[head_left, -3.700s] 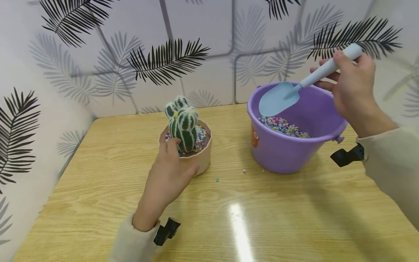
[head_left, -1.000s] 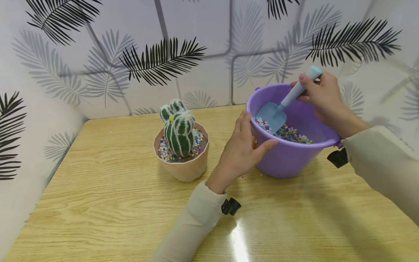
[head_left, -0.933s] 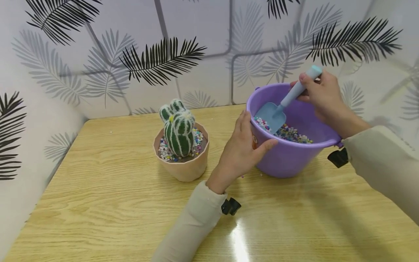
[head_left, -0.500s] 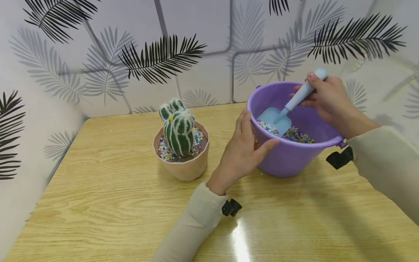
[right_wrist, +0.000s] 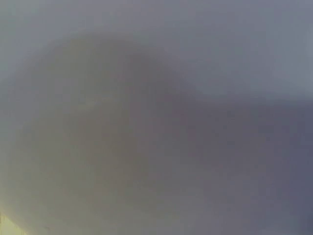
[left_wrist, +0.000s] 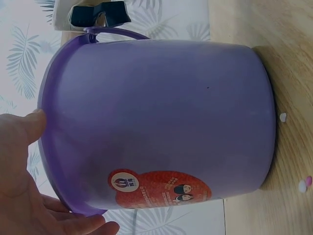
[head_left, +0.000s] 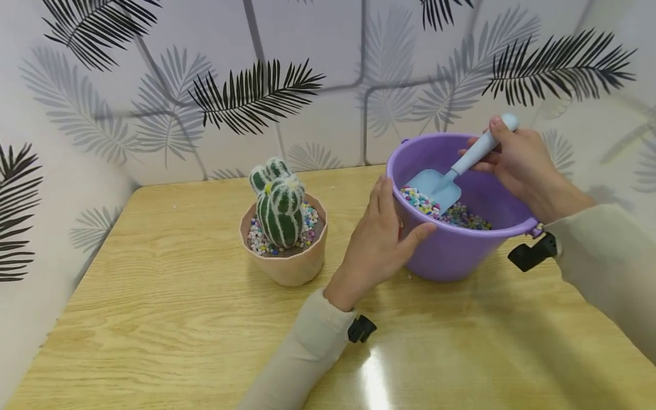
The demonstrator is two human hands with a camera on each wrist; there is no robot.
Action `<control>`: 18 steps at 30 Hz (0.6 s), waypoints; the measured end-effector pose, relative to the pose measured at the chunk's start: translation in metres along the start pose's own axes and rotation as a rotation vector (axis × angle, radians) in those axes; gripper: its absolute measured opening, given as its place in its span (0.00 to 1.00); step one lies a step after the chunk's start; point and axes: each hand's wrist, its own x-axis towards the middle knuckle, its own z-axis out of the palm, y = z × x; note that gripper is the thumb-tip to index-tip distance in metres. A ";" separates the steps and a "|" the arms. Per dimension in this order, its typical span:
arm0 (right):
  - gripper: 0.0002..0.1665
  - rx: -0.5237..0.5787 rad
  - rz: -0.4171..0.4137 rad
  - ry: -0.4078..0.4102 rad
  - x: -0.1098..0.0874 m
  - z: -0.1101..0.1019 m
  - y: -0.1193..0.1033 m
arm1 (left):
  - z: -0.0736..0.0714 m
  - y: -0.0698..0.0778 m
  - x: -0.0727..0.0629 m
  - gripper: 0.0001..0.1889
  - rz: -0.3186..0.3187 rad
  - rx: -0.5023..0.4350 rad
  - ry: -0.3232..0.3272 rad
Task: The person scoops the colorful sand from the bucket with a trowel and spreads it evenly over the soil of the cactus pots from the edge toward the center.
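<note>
A light-blue scoop (head_left: 435, 188) slants inside the purple bucket (head_left: 446, 256), its blade holding multicoloured pebbles (head_left: 421, 200). My right hand (head_left: 523, 165) grips the scoop's pale handle above the bucket's right side. Thumb and fingers spread apart, my left hand (head_left: 376, 245) rests against the bucket's near left side at the rim. In the left wrist view, the thumb tip touches the rim and the fingers reach along it beside a red sticker (left_wrist: 161, 188). More pebbles (head_left: 463, 217) lie at the bucket's bottom. The right wrist view is only a blur.
Left of the bucket stands a peach flowerpot (head_left: 292, 267) with a green knitted-looking cactus (head_left: 282, 213) and pebbles around its base. A few stray pebbles (left_wrist: 302, 186) lie on the wooden table (head_left: 169, 319). A leaf-patterned wall (head_left: 318, 125) rises behind.
My left hand has moved from the flowerpot to the bucket. My right hand has lowered the scoop into the bucket, then shifted it slightly right, and pebbles now sit on its blade.
</note>
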 end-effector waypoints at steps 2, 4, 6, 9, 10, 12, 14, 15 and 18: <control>0.16 0.009 0.014 0.001 0.000 0.000 0.001 | 0.000 -0.001 -0.001 0.51 -0.003 0.007 -0.004; 0.17 0.004 0.015 -0.002 -0.001 -0.001 0.002 | 0.000 -0.001 -0.002 0.51 -0.007 0.027 -0.001; 0.16 0.014 0.015 -0.007 -0.001 -0.002 0.003 | 0.002 -0.001 -0.003 0.51 -0.019 0.089 0.008; 0.16 0.041 0.011 -0.028 -0.003 -0.003 0.005 | 0.005 0.000 -0.005 0.50 -0.033 0.212 0.027; 0.16 0.052 0.009 -0.038 -0.004 -0.004 0.005 | 0.006 0.000 -0.006 0.50 -0.035 0.249 0.034; 0.16 0.082 0.003 -0.060 -0.004 -0.005 0.005 | 0.007 0.000 -0.006 0.50 -0.034 0.293 0.044; 0.17 0.105 -0.007 -0.083 -0.004 -0.005 0.005 | 0.007 0.000 -0.006 0.50 -0.028 0.295 0.053; 0.16 0.121 -0.012 -0.092 -0.004 -0.005 0.005 | 0.006 0.000 -0.005 0.50 -0.023 0.289 0.058; 0.16 0.159 -0.025 -0.115 -0.002 -0.006 0.003 | 0.004 -0.001 -0.004 0.50 -0.013 0.267 0.064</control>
